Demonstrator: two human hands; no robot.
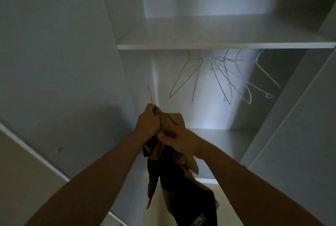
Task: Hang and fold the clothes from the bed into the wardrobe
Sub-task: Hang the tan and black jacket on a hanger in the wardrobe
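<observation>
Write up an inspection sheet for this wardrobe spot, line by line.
Surface: shelf over the hangers; lower board behind the hands.
Job's things: garment, tan and dark, hangs bunched from both hands; hanger wire sticks up from the left fist.
Clutter: nothing seen.
Grippers: left hand grips hanger and garment; right hand pinches garment.
Cables: nothing seen.
Surroundings: empty hangers under the shelf; side panel; dim light.

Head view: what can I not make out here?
All in the head view:
- Wire hanger in the left hand: only one thin end shows; hand and garment hide the rest.
- Garment: bunched, lower part cut off by the bottom edge; its kind is unclear.
- What the empty hangers hang from: hidden behind the shelf.
</observation>
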